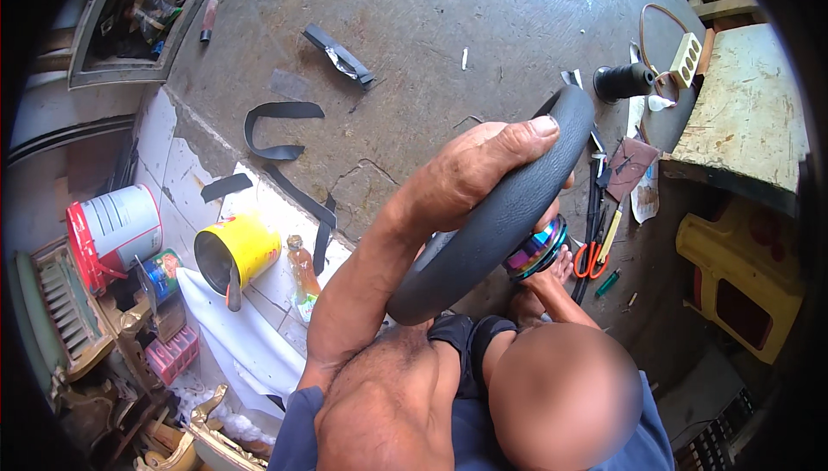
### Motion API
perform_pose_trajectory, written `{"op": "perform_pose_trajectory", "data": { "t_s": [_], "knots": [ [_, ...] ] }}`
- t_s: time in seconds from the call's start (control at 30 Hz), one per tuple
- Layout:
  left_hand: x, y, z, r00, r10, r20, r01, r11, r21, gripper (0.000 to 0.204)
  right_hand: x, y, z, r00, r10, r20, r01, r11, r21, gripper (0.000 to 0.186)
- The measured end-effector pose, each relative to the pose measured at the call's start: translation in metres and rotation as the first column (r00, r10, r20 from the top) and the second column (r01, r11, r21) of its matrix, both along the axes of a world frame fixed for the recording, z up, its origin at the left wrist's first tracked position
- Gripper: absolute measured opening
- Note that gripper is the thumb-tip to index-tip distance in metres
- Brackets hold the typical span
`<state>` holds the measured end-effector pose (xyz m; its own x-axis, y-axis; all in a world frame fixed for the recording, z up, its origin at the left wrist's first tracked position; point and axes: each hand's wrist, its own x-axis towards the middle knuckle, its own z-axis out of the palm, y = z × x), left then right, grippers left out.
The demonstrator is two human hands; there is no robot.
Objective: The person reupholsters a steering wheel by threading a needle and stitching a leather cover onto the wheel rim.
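Observation:
My left hand [470, 169] is closed round the rim of a black leather-covered steering wheel [504, 212], with the thumb over its upper side. The wheel stands tilted, almost edge-on, above my bare leg [384, 402]. A shiny rainbow-coloured metal hub [536, 248] sticks out on its right side. My right hand cannot be seen. Close at the lower right is another person, whose head [565, 398] blocks part of the view. That person's small hand [561, 266] is just below the hub.
Right of the wheel lie orange-handled scissors [593, 257], a black thread spool [623, 82] and a power strip [686, 60]. Black strips [280, 110] are scattered on the floor. At left stand a yellow tin [259, 247], a bottle [302, 268] and a red-and-white bucket [121, 229].

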<state>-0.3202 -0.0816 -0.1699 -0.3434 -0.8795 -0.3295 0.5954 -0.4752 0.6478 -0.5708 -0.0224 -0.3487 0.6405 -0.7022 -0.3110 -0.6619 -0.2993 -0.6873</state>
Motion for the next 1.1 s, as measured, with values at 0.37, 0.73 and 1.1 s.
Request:
{"op": "perform_pose_trajectory", "data": {
  "t_s": [0.37,0.73,1.1],
  "knots": [
    [-0.007,0.0,-0.004,0.999,0.003,0.047,-0.004,1.0,0.027,0.054,0.033,-0.017,-0.012,0.99,-0.14,0.02,0.139,0.99,0.02,0.024],
    [-0.001,0.001,0.003,0.993,0.022,0.117,-0.03,0.998,0.063,0.062,0.046,-0.018,-0.023,0.986,-0.164,0.02,0.163,0.986,0.039,0.024],
    [0.003,0.008,0.008,0.995,0.094,-0.038,-0.087,0.982,0.17,0.05,0.054,-0.019,-0.028,0.986,-0.168,0.022,0.166,0.984,0.057,0.024]
  ]
}}
